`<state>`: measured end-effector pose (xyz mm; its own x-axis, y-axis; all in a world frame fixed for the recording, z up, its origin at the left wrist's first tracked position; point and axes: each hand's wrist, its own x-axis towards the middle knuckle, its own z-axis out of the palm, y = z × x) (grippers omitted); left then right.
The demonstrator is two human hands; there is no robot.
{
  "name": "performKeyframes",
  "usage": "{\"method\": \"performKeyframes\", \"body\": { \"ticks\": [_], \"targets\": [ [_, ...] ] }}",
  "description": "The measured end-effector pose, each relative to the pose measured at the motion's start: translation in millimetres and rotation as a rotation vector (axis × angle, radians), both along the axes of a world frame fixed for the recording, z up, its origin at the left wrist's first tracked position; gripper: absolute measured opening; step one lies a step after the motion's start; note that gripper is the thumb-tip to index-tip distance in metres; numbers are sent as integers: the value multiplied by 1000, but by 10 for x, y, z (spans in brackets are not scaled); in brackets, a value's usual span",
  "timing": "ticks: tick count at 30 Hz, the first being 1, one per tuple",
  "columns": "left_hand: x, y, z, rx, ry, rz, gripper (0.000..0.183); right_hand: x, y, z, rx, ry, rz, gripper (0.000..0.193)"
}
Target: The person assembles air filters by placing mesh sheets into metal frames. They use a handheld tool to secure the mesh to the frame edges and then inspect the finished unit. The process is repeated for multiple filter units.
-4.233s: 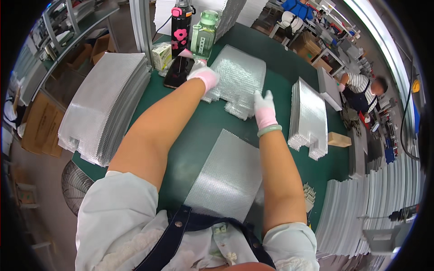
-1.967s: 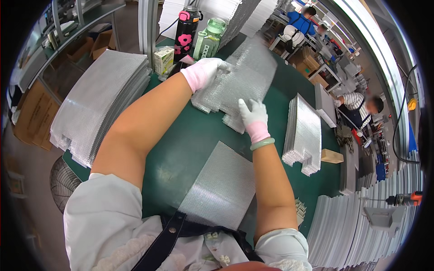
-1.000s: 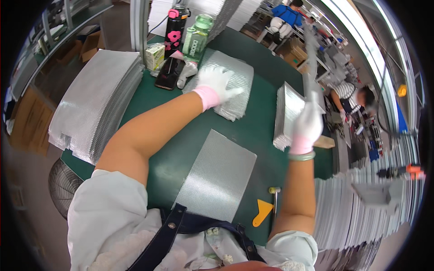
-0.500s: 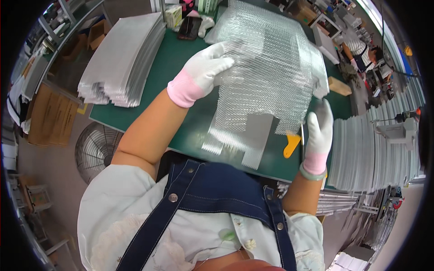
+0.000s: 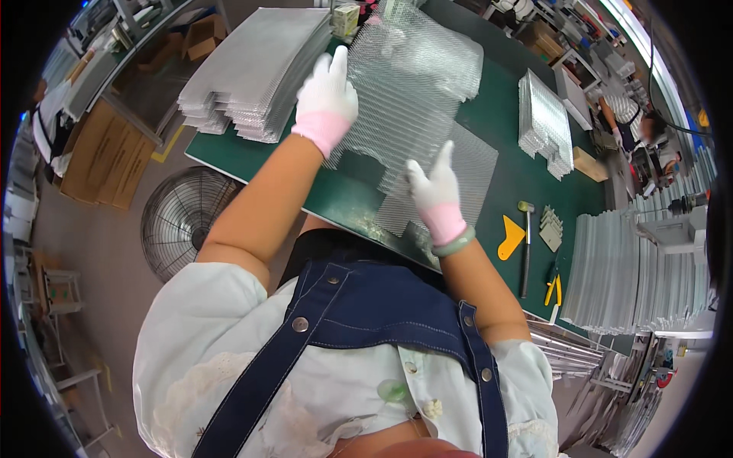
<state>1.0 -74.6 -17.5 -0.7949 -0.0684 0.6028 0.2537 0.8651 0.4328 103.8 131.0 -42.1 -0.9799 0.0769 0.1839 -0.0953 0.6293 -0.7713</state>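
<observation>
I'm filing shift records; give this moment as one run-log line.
left hand: at left edge of translucent silver mesh sheet | right hand: by its lower right edge | nearby: yellow triangular-bladed scraper on green tabletop

Compared with half a second ago, I register the silver mesh sheet (image 5: 393, 99) shifted leftward. I have the right hand (image 5: 437, 191) moved left as well, from beyond the yellow scraper (image 5: 511, 237) to the sheet's lower right edge. The right-side stack (image 5: 546, 122), then mostly covered, is exposed. The hammer (image 5: 525, 248) and pliers (image 5: 554, 285), then largely hidden, now show.
</observation>
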Motion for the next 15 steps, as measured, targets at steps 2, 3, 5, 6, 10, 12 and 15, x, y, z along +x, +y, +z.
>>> {"method": "performKeyframes", "body": {
  "ticks": [2, 3, 5, 6, 10, 12, 15],
  "targets": [
    [-113, -164, -52, -209, 124, 105, 55, -151, -195, -50, -61, -220, 30, 93],
    [-154, -187, -18, -221, 142, 82, 53, -266, -241, -149, -34, -306, 22, 96],
    [-96, -165, 172, -159, -69, -5, 50, -387, -262, -298, 9, -376, 23, 99],
    [-49, -172, 284, -129, -181, -46, 49, -412, -260, -356, 28, -363, 34, 100],
    [-257, -409, 282, -249, 286, -70, 42, -482, -250, -423, -87, -290, 105, 99],
    [-252, -355, 319, -319, 169, -90, 38, -503, -276, -341, -104, -274, 125, 98],
    [-231, -270, 391, -354, -18, -98, 24, -500, -312, -367, -125, -225, 67, 98]
  ]
}}
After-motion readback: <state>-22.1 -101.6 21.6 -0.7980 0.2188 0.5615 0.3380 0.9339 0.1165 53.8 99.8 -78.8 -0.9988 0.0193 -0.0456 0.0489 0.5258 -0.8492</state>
